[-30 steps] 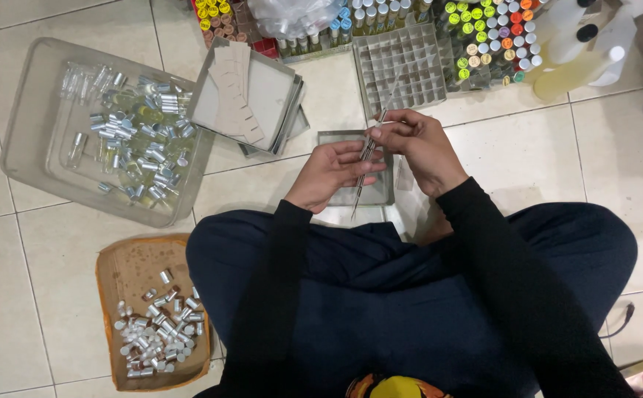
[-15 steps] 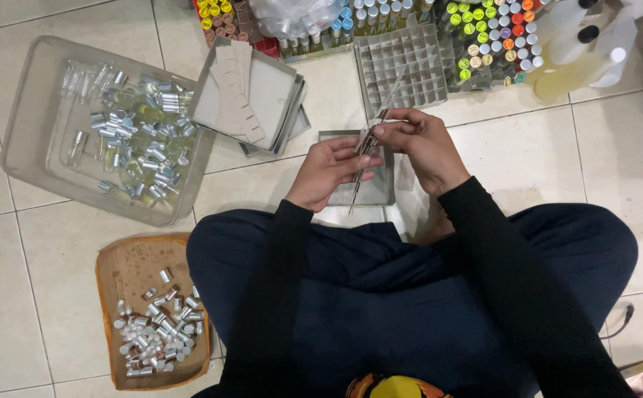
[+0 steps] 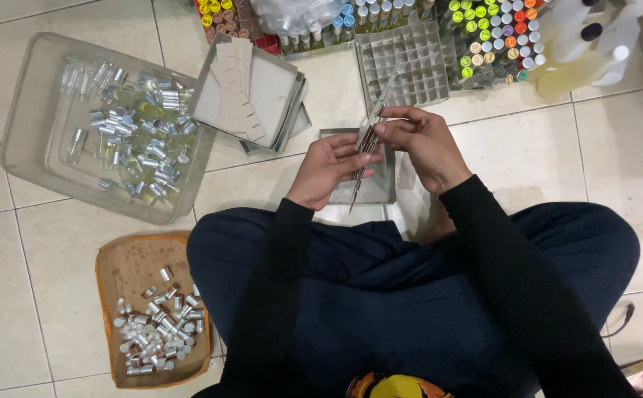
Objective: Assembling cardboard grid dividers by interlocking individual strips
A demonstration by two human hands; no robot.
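**Both hands on a thin strip above a small tray**

A thin, pale strip (image 3: 369, 136), seemingly card or folded sheet, is pinched between both hands over a small grey tray (image 3: 384, 188) on the tiled floor (image 3: 528, 147). The left hand (image 3: 329, 169) is closed round its lower part; the right hand (image 3: 421, 140) grips the upper part with its fingertips. Just beyond stands an empty grid divider box (image 3: 410, 63), with racks of coloured-capped vials (image 3: 495, 37) beside it. To the left lie a shallow box of cut card pieces (image 3: 251, 96), a clear tub (image 3: 19, 147) of small glass bottles, and, nearer the knee, a brown tray (image 3: 115, 273) of silver caps.
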